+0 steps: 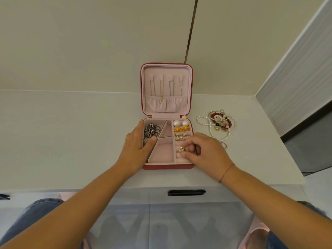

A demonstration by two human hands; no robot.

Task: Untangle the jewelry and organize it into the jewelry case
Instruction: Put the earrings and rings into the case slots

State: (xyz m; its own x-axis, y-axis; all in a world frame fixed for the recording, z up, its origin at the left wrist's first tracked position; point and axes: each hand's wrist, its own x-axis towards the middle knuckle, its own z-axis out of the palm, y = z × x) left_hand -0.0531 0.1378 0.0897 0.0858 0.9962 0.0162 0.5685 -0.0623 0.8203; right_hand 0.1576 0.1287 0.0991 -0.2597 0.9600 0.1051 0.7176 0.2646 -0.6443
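A red jewelry case [166, 166] with pink lining lies open on the white counter, its lid [166, 79] upright with thin chains hanging inside. My left hand [137, 142] rests flat on the case's left edge, thumb on a divider beside a dark silver chain [151, 131]. My right hand [203, 150] pinches a gold ring [182, 149] over the ring rolls in the lower right section. Pearl earrings [180, 123], gold pieces [181, 129] and small studs sit in the upper right section. A tangled pile of jewelry [218, 124], pearls and red beads, lies right of the case.
The white counter [71, 137] meets a cream wall behind and a grey ribbed panel [294, 87] at the right. A drawer with a black handle [186, 192] is below the counter's front edge. My knees in jeans show at the bottom.
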